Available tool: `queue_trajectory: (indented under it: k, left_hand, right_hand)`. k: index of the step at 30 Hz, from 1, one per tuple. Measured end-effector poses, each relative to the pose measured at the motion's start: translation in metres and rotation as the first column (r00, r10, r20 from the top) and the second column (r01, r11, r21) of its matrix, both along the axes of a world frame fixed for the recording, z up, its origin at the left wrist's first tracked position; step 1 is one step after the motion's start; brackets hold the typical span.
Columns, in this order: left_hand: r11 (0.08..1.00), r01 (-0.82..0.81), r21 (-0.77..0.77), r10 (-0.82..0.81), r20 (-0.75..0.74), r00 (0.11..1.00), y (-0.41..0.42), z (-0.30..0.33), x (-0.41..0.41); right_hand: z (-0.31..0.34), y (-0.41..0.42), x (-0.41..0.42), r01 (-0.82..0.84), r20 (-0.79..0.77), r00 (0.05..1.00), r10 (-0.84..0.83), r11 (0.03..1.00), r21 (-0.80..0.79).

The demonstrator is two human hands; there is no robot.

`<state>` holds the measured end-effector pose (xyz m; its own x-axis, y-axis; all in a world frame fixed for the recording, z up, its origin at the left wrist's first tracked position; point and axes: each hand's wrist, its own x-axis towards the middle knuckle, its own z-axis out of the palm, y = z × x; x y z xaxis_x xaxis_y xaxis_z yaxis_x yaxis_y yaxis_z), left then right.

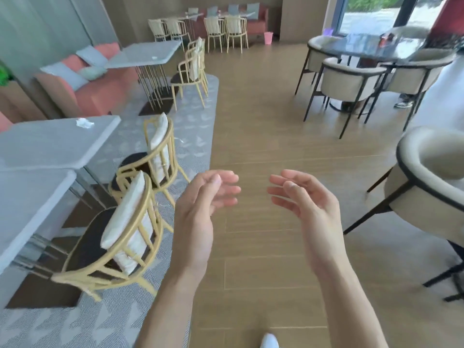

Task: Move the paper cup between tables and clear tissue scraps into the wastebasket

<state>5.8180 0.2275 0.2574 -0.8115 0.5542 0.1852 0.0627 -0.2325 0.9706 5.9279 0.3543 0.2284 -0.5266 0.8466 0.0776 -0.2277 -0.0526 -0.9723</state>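
Observation:
My left hand (pixel 200 209) and my right hand (pixel 308 204) are raised over the wooden floor, palms facing each other, fingers loosely bent, both empty. A crumpled white tissue scrap (pixel 84 123) lies on the near grey table (pixel 45 144) at the left. A smaller white scrap (pixel 154 58) lies on the farther grey table (pixel 148 52). Another small scrap (pixel 181 140) lies on the patterned carpet beside a chair. A pink wastebasket (pixel 268 37) stands on the floor far ahead by the back wall. No paper cup is visible.
Gold-framed chairs (pixel 130 222) line the grey tables on the left. A dark round table (pixel 376 46) with cream armchairs stands at the right, one armchair (pixel 431 177) close by. A person's legs (pixel 404 102) show beyond it. The wooden aisle runs between them.

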Motion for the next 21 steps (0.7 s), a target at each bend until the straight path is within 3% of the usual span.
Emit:
queue_trajectory:
  k: [5, 14, 21]
  left_hand:
    - [0.994, -0.055, 0.092, 0.056, -0.007, 0.998, 0.09, 0.024, -0.083]
    - [0.99, -0.13, 0.046, 0.122, 0.135, 0.983, 0.221, -0.037, -0.242]
    - [0.996, -0.051, 0.073, 0.037, 0.174, 0.984, 0.369, -0.03, -0.421]
  right_hand:
    - [0.025, 0.101, -0.081, -0.047, -0.01, 0.999, 0.048, 0.998, 0.045]
    - [-0.029, 0.236, -0.234, -0.116, 0.164, 0.98, 0.111, 0.993, 0.023]
    - [-0.021, 0.375, -0.401, -0.097, 0.239, 0.968, 0.079, 0.993, 0.065]
